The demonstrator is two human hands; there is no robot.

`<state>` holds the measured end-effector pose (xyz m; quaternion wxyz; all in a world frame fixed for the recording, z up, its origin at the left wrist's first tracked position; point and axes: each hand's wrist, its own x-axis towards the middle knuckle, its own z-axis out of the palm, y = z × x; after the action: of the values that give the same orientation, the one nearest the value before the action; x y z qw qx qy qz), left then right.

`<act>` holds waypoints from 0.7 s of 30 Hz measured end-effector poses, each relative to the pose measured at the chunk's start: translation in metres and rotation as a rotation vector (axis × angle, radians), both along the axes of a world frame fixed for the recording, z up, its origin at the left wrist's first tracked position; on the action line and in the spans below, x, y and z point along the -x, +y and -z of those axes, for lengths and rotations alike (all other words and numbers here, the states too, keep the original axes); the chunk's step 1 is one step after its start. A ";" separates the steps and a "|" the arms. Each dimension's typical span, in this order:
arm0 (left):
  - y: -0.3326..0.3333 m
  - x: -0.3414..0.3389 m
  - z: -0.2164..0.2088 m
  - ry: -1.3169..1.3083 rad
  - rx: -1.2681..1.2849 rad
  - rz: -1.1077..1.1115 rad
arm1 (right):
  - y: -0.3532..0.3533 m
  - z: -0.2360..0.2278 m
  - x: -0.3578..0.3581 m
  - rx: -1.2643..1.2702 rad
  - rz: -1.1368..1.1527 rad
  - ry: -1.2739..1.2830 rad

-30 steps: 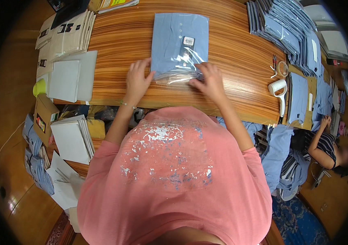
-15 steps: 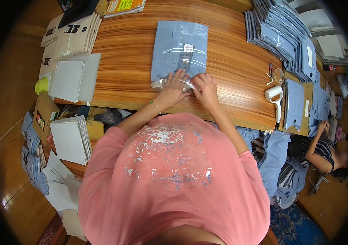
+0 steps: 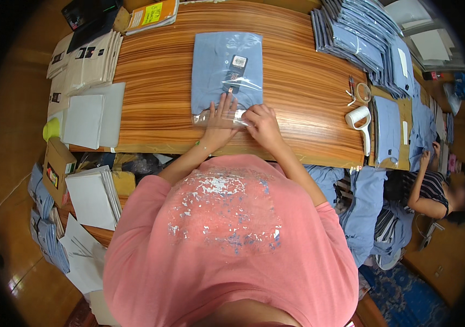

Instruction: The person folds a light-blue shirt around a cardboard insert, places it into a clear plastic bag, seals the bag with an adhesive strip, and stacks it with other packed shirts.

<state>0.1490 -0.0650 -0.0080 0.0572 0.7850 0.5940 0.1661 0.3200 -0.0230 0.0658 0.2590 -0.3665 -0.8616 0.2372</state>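
Moved rightward since a second ago, the left hand (image 3: 220,124) lies open, fingers spread over the bagged blue shirt (image 3: 209,71), upper centre; the right hand (image 3: 262,125) pinches its clear flap (image 3: 200,119). Holding that taut should limit creases.

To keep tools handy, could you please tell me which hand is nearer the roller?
Right: the right hand is left of the roller; the left hand is farther left.

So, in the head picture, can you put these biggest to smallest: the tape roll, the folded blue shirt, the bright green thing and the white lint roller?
1. Folded blue shirt
2. White lint roller
3. Tape roll and bright green thing: too alike to rank.
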 end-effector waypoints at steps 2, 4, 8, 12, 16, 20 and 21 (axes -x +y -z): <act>0.006 -0.003 -0.001 -0.010 0.005 -0.027 | 0.001 -0.001 -0.001 0.003 -0.007 -0.004; 0.015 -0.005 -0.001 0.013 -0.023 -0.060 | 0.000 -0.001 -0.001 0.019 -0.014 -0.013; 0.041 -0.012 -0.001 0.058 -0.017 -0.144 | -0.001 0.000 -0.001 0.020 -0.034 -0.009; 0.052 -0.017 -0.001 -0.035 -0.048 -0.205 | -0.003 0.001 -0.007 -0.020 -0.069 -0.050; 0.026 -0.010 -0.001 0.009 0.008 -0.147 | -0.005 -0.016 -0.010 -0.089 -0.040 0.006; 0.007 -0.002 0.002 -0.008 0.030 -0.110 | 0.003 0.005 -0.013 0.063 0.215 0.136; 0.006 -0.002 0.002 0.021 0.050 -0.122 | 0.007 0.012 -0.011 0.153 0.281 0.185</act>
<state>0.1506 -0.0592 -0.0097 0.0604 0.7473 0.6454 0.1464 0.3314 -0.0160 0.0535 0.3390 -0.4785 -0.7539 0.2964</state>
